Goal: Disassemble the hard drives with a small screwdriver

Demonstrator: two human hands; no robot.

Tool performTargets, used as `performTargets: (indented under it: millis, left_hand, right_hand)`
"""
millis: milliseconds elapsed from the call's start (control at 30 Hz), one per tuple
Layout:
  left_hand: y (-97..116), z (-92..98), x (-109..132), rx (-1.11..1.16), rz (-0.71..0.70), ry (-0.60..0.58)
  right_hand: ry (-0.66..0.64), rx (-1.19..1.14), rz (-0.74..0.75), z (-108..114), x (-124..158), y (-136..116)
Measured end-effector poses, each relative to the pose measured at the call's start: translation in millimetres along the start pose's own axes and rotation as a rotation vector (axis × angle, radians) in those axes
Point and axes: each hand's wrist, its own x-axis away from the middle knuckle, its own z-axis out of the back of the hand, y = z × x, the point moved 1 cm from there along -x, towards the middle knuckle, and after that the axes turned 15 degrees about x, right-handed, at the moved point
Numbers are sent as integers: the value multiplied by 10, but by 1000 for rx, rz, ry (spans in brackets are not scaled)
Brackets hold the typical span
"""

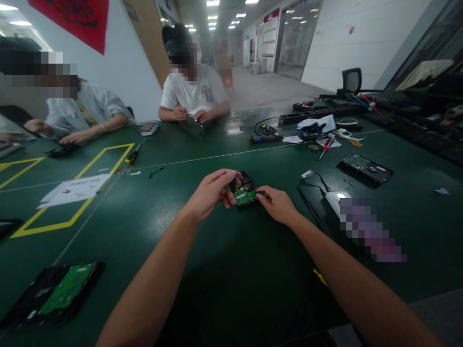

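A small black device with an exposed green circuit board [246, 196] is between my two hands near the middle of the table. My left hand [214, 193] is curled at the device's left side, thumb and fingers closed around something dark that I cannot make out. On the right, my right hand [277, 202] pinches the right edge of the green board with thumb and forefinger. The black housing [247, 180] shows behind the board. Whether the board is fixed to the housing or lifted from it cannot be told.
Green table [144, 265]. A larger device [67, 289] lies front left, a black drive [365, 168] right, near a white cabled object [336, 202]. Screwdrivers [133, 155] [326, 148] lie farther back. Two people work across the table; paper [75, 189] lies left.
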Motion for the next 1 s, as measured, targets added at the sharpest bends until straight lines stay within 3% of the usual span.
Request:
performTargets:
  millis: [267, 600, 800, 1000]
  left_hand:
    - [-10, 6, -31, 112, 17, -27]
    - [-18, 15, -35, 180, 149, -113]
    - [-26, 16, -62, 206, 132, -41]
    - [-28, -13, -27, 159, 105, -116]
  right_hand:
    - [0, 5, -6, -3, -9, -3]
    - [-4, 7, -8, -16, -6, 6]
    - [4, -8, 3, -10, -6, 5]
    - [5, -9, 9, -12, -6, -1]
